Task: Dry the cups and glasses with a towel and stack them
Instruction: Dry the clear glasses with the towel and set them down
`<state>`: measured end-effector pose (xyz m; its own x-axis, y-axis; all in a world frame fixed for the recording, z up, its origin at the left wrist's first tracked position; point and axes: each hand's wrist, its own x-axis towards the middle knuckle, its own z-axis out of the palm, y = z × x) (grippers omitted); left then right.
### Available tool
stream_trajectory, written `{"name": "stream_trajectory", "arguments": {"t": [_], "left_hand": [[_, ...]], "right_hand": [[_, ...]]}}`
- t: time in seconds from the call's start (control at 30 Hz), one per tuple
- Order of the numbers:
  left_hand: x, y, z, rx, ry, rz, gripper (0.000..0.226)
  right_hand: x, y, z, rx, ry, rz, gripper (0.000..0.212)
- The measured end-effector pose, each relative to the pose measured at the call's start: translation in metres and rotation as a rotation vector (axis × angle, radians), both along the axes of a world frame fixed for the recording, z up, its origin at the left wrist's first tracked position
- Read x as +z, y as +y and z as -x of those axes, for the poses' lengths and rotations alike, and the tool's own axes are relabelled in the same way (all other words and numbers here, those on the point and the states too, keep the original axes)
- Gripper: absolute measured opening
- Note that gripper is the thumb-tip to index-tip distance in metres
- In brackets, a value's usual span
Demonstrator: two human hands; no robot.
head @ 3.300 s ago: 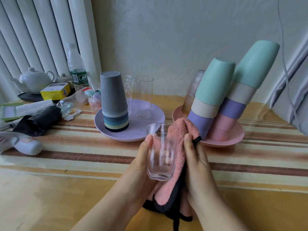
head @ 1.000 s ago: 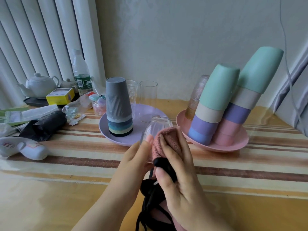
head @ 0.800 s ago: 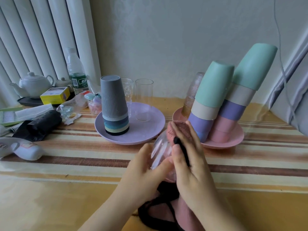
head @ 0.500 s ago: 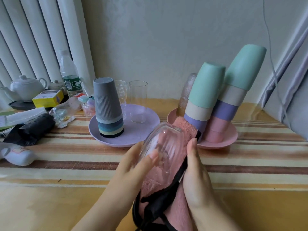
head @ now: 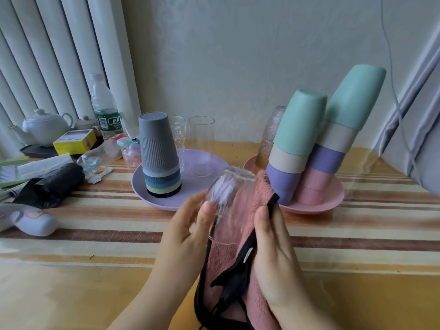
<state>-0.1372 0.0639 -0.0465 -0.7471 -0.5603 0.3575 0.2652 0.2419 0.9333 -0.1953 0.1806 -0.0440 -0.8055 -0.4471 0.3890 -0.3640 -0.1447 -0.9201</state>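
Left hand (head: 188,225): fingers curled round the clear glass (head: 226,201), base tilted up and away, thumb on its near wall. Glass lies between both hands, against the pink towel (head: 247,210). Right hand (head: 271,246): fingers wrapped onto towel, backing the glass. Judged light, rigid, fragile, slippery if wet; hold mid-wall, not the rim.

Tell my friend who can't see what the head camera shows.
Two hands dry a clear glass against a pink towel: the left hand holds the glass, the right hand the towel. Behind, stacked cups stand on a purple plate and a pink plate.
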Motion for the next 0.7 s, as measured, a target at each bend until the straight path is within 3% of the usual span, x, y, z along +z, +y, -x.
{"name": "stream_trajectory", "arguments": {"t": [0.07,0.2,0.27,0.5,0.6,0.7], "left_hand": [[-0.002,0.002,-0.002,0.012,-0.043,0.136,0.048],[-0.002,-0.004,-0.002,-0.146,-0.055,-0.038,0.059],[0.000,-0.003,-0.003,-0.265,-0.056,-0.071,0.057],[-0.013,-0.007,0.010,-0.440,-0.130,-0.398,0.071],[-0.012,-0.004,0.007,-0.476,-0.089,-0.508,0.078],[-0.003,-0.001,-0.001,-0.425,-0.155,-0.429,0.062]], "right_hand": [[-0.006,-0.010,-0.002,0.009,0.141,0.058,0.048],[-0.017,-0.018,-0.009,-0.038,0.399,-0.031,0.050],[-0.006,-0.014,-0.007,-0.018,0.286,0.005,0.050],[0.014,0.004,0.005,0.278,-0.514,0.186,0.043],[0.007,0.001,0.003,0.308,-0.533,0.143,0.046],[-0.005,-0.002,0.002,0.141,-0.405,0.083,0.079]]}}
